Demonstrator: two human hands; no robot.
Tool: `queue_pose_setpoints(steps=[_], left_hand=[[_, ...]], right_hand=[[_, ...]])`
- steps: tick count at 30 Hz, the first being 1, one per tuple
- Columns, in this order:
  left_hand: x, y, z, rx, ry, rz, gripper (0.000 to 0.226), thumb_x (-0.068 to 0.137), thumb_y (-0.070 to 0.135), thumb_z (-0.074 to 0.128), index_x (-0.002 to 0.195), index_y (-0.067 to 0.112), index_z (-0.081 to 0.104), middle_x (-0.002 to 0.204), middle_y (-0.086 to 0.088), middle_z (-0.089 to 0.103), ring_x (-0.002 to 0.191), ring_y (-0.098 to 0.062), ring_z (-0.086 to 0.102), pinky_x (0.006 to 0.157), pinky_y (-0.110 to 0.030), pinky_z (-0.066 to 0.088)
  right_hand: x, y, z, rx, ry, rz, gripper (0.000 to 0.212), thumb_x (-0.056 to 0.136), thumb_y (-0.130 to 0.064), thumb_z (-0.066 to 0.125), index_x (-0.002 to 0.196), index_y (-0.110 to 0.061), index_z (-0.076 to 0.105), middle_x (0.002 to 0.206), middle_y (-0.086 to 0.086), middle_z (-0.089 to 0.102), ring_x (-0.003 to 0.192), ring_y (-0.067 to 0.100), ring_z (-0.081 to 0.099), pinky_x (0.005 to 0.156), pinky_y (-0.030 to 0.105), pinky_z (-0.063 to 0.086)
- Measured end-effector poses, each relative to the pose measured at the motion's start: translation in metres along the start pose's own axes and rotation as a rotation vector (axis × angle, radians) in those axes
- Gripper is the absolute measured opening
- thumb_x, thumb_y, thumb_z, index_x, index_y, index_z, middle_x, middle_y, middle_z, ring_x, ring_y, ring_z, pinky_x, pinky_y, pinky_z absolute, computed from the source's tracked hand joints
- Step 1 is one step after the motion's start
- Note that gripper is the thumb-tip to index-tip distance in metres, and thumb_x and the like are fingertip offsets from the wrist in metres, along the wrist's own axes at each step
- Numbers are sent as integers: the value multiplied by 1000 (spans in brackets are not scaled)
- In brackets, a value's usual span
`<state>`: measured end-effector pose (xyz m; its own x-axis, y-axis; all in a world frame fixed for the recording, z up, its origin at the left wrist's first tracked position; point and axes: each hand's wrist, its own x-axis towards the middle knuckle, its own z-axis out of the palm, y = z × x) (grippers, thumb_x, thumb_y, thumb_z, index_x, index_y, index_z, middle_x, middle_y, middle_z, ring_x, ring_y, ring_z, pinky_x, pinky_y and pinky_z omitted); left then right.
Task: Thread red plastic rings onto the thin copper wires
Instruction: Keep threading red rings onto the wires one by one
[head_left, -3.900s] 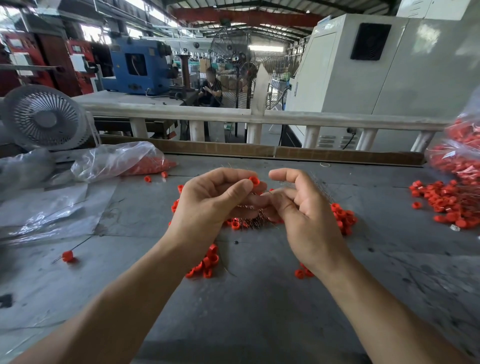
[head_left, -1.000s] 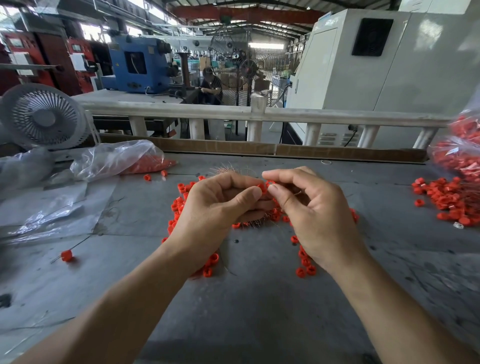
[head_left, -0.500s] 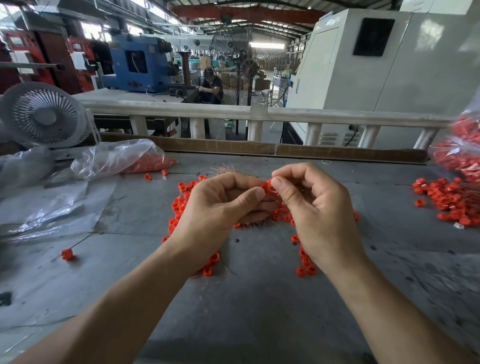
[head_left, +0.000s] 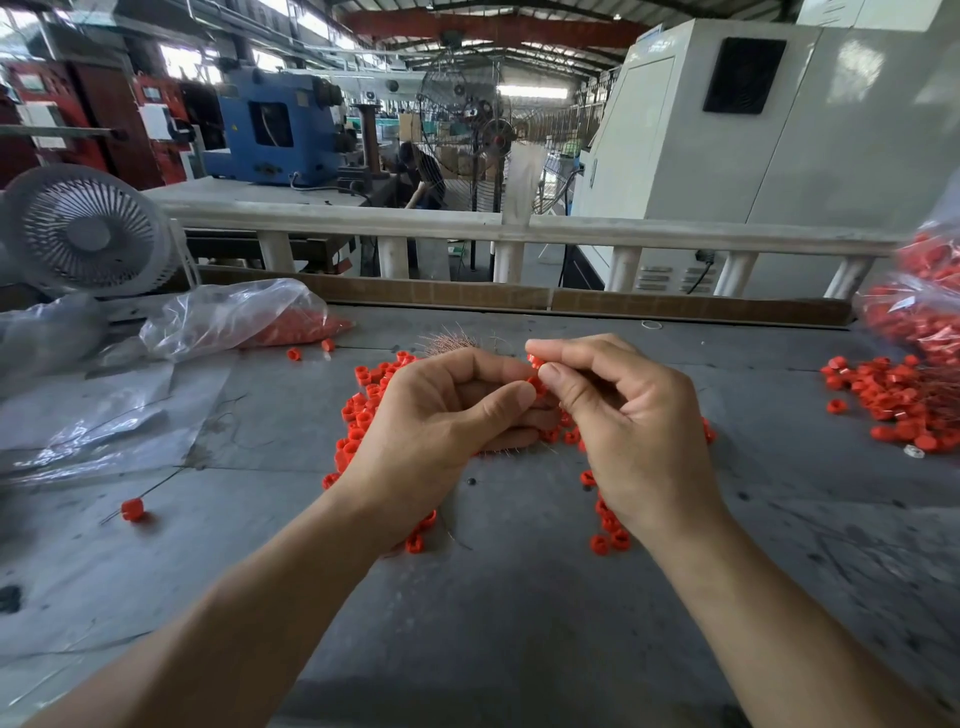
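Red ring pinched between my hands.
My left hand grips copper wires (tips fanning away from me); right hand fingertips clamp the ring.

A scuffed grey tabletop carries loose red rings at its centre, another heap at right, clear plastic bags at left and a copper wire bundle.

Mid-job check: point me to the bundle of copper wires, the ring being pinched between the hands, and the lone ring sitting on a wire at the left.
Copper wires (head_left: 451, 344), head view, fanned tips above the left hand.
Pinched ring (head_left: 537, 385), head view, its red side between the thumbs.
Lone ring (head_left: 132, 509), head view, its red body.
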<state>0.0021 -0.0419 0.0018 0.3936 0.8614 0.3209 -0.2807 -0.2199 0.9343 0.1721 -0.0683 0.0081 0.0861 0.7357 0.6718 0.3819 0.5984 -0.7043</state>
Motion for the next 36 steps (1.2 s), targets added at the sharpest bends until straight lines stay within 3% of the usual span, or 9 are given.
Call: queue_pose_setpoints(steps=[4,8,21,27,36], left_hand=[[0,0,-1,0,-11,1,26,90,17,70,111,2,70,104,-21,76,103,-35,74,91,-42,61],[0,1,-2,14,4,14,27,90,17,69,112,1,70,103,-20,77,102,-34,75,87,-37,62],[3,2,-4,5,50,41,23,89,17,70,107,2,71,98,-17,78,95,-29,77,80,-29,61],[2,1,-1,58,82,76,21,87,15,70,105,3,72,95,-17,78,92,-30,77,81,-31,62],[1,0,-2,98,82,112,25,86,17,71,107,3,71,95,-16,78,93,-31,77,82,-32,62]], right_hand=[[0,0,0,1,32,20,14,94,-11,74,101,-22,79,94,-12,76,94,2,72,80,12,52],[-1,-1,-1,-23,59,-8,9,92,-10,75,97,-17,78,89,-14,76,88,-1,71,75,6,48],[1,-1,-3,-205,-33,-174,9,93,-6,73,97,-14,75,91,-8,71,92,8,67,80,9,45],[2,0,-5,-301,-61,-253,7,94,-5,73,96,-12,76,93,-7,69,92,10,66,81,17,49],[2,1,-3,-280,-49,-227,7,93,-7,73,95,-12,76,92,-7,68,92,8,65,81,12,46]])
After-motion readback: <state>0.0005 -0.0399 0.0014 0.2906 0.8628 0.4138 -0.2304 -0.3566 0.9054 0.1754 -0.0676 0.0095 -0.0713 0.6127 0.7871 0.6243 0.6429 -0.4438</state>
